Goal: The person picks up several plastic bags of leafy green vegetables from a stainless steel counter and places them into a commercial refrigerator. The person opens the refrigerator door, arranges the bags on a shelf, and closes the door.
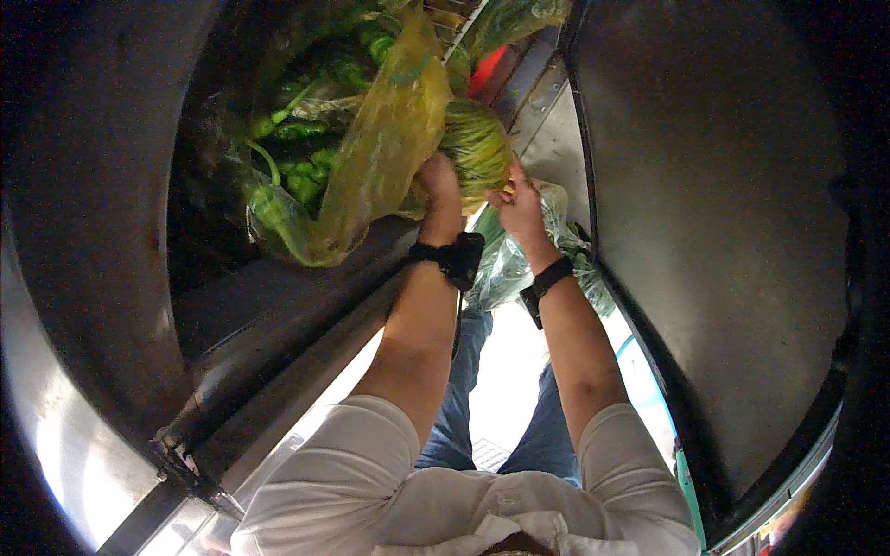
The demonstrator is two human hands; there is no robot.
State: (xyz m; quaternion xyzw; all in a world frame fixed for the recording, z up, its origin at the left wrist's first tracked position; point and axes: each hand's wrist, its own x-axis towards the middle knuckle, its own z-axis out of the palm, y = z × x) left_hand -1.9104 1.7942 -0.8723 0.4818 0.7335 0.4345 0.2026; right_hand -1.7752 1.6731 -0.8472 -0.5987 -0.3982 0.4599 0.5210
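A packed bundle of thin, long green vegetables (476, 146) lies between my hands, at the edge of an open steel cabinet that looks like a refrigerator. My right hand (520, 205) grips its lower right side with bent fingers. At its left side is my left hand (439, 179), blurred, its fingers mostly hidden; what it grasps is unclear. A yellowish translucent plastic bag (389, 139) hangs just left of that hand. Green peppers (306, 177) show inside and behind the bag. Below my right hand, a clear plastic bag (497, 267) holds something green and leafy.
Steel doors stand open at the left (104, 208) and right (709, 174). A dark cabinet edge (313, 326) runs diagonally below the bags. Something red (488, 69) and a wire rack (452, 28) lie deeper inside. A black device (464, 260) is strapped to my left wrist.
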